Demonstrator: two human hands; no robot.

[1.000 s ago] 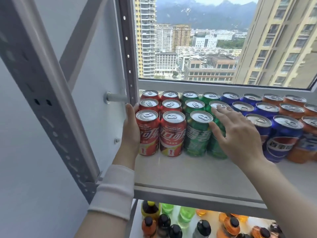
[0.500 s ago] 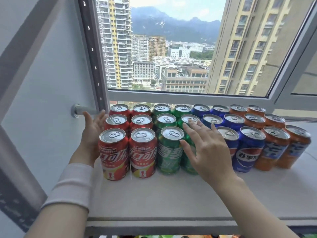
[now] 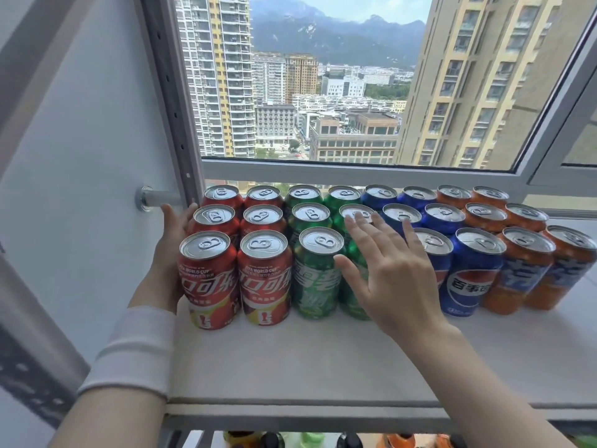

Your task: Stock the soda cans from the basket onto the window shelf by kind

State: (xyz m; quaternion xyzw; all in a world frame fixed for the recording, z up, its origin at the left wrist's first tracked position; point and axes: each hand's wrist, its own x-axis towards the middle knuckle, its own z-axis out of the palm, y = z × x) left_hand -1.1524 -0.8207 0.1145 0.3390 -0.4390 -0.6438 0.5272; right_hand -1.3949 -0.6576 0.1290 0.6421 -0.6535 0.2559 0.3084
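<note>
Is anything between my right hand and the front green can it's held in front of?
Nothing visible does. The right hand is spread open directly before the front green can, nothing between them; whether it touches the can I cannot tell. The other green can and a blue can only flank it.

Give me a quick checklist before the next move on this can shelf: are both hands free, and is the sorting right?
1. Sorted by kind: red cans, green cans, blue cans and orange cans each stand in their own block: ok.
2. Visible cans upright on the shelf: ok.
3. Empty left hand: flat against the red block's outer side, holds nothing: ok.
4. Empty right hand: fingers spread before the front green can: ok.
5. That front green can in line: mostly hidden: cannot tell.
6. Emptied basket: not in view: cannot tell.
</note>
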